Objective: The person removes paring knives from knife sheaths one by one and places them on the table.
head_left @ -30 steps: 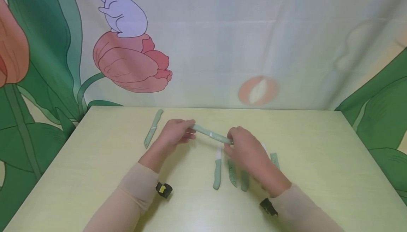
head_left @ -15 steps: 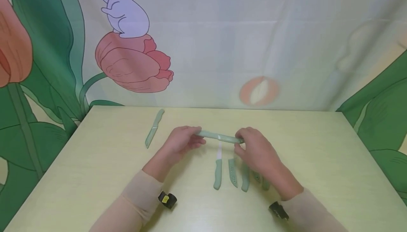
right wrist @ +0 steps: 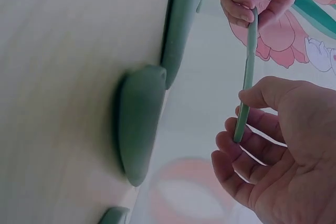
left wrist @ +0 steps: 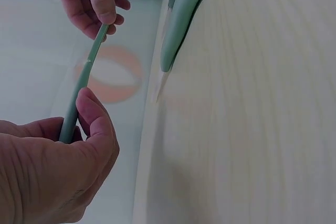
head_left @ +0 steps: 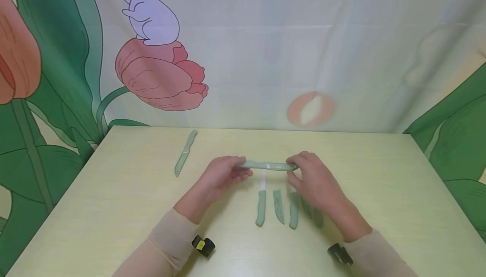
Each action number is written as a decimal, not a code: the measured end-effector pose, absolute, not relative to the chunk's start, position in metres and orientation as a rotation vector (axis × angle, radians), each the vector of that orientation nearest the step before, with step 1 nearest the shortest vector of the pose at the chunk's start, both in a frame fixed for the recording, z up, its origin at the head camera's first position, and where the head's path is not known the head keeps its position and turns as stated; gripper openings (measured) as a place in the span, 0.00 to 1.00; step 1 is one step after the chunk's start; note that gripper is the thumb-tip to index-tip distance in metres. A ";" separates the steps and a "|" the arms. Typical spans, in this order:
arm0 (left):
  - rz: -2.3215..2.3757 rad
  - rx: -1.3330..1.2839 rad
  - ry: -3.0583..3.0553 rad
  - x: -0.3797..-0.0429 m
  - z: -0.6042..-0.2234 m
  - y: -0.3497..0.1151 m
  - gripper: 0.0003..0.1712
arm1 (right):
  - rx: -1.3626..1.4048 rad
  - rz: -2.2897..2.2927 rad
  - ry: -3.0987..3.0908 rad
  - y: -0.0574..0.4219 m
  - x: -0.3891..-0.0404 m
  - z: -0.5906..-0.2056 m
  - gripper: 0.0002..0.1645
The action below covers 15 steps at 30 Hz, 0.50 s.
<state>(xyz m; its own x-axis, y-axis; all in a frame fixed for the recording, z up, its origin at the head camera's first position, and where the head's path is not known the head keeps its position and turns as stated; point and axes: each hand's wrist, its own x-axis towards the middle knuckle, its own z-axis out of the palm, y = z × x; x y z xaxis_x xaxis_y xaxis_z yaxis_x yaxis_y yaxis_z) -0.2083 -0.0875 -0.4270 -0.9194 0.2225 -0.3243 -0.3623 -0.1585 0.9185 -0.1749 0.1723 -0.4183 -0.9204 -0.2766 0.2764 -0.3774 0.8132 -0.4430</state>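
In the head view a light-green knife (head_left: 279,166) in its sheath is held level above the table. My left hand (head_left: 224,177) pinches the handle end. My right hand (head_left: 313,180) pinches the tip of the sheath between thumb and fingers. A thin white band shows where handle and sheath meet. Below lies a knife with a bare white blade (head_left: 261,205), and beside it a loose green sheath (head_left: 279,206). Farther right are another knife (head_left: 294,211), a second sheath (head_left: 306,209) and a green handle (head_left: 318,218), partly hidden by my right hand.
A sheathed green knife (head_left: 185,153) lies apart at the back left of the pale wooden table (head_left: 125,192). Behind the table's far edge hangs a printed curtain (head_left: 247,57). Black wrist cameras sit at both cuffs.
Both hands have shifted right and slightly nearer with the held knife. It has turned from a slant to nearly level in the head view. The knives on the table stay put.
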 end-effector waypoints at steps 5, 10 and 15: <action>2.143 -0.162 1.714 -0.207 -0.430 -0.087 0.17 | 0.539 0.738 -2.788 0.176 -0.174 -0.418 0.16; 2.147 -0.155 1.717 -0.206 -0.433 -0.086 0.17 | 0.611 0.708 -2.790 0.180 -0.174 -0.416 0.16; 2.141 -0.152 1.732 -0.206 -0.433 -0.084 0.16 | 0.665 0.684 -2.792 0.183 -0.174 -0.415 0.15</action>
